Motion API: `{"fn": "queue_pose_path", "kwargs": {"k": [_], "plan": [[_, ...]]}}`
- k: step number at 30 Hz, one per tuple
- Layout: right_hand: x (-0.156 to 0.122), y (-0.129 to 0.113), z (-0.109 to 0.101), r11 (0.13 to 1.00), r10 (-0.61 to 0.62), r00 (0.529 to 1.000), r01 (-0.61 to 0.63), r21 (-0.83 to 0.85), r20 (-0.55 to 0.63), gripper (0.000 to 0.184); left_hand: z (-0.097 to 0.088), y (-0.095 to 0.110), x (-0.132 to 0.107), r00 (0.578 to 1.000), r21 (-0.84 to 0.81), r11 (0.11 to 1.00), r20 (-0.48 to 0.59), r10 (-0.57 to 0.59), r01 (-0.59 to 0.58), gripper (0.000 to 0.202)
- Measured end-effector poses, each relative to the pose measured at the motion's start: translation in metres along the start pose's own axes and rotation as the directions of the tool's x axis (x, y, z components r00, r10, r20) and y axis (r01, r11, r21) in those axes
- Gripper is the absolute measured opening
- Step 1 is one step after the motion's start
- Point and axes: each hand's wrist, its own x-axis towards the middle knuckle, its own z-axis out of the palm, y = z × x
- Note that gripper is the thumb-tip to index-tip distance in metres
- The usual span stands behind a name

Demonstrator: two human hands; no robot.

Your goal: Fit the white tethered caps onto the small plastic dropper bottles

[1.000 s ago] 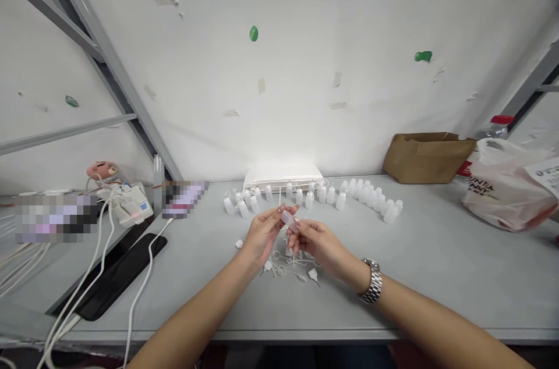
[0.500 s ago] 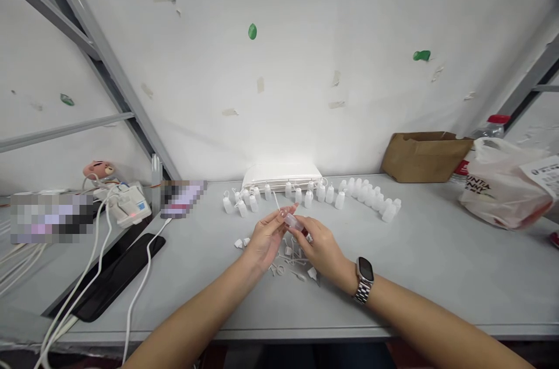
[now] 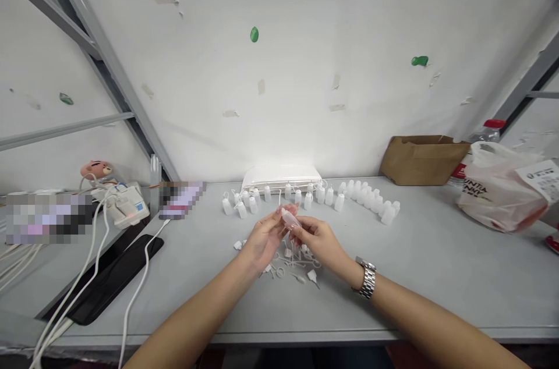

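My right hand point(image 3: 318, 239) grips a small translucent squeeze bottle point(image 3: 291, 219) by its lower body, tilted with its neck toward my left hand. Closed at the bottle's neck, my left hand point(image 3: 265, 238) pinches a small white cap piece, mostly hidden by the fingers; its thin white strip point(image 3: 280, 197) sticks up above them. Loose white caps and nozzle pieces point(image 3: 298, 278) lie scattered on the grey table below both hands. Behind them, several capped bottles point(image 3: 308, 201) stand upright. To the right is a row of bottles without visible caps point(image 3: 388, 213).
A white flat stack point(image 3: 282, 173) rests against the wall. At right are a brown paper box point(image 3: 425, 162), a plastic bag point(image 3: 502, 194) and a red-capped bottle point(image 3: 491, 130). Left are a black phone point(image 3: 116, 281), white cables point(image 3: 140, 281) and a power strip point(image 3: 128, 209).
The bottle has turned slightly between my hands, its neck tipping further up. My right wrist has rolled, so the watch face has turned out of sight.
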Motion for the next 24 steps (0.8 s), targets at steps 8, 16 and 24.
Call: {"fn": "queue_pose_path", "kwargs": {"k": [8,16,24], "plan": [[-0.005,0.001,0.001,0.996,-0.072,0.995,0.068,-0.057,-0.073,0.029,0.003,0.009,-0.004,0.993,0.142,0.983,0.016,0.118,-0.120,0.021],[-0.007,0.004,0.001,0.997,-0.060,0.995,0.056,-0.058,-0.077,0.027,0.005,-0.004,-0.003,0.984,0.178,0.968,0.007,0.176,-0.174,0.022],[-0.001,0.001,0.004,0.963,0.056,0.998,-0.061,0.261,0.027,0.035,0.003,-0.007,-0.003,0.998,0.029,0.998,0.018,0.059,-0.059,0.016]]}}
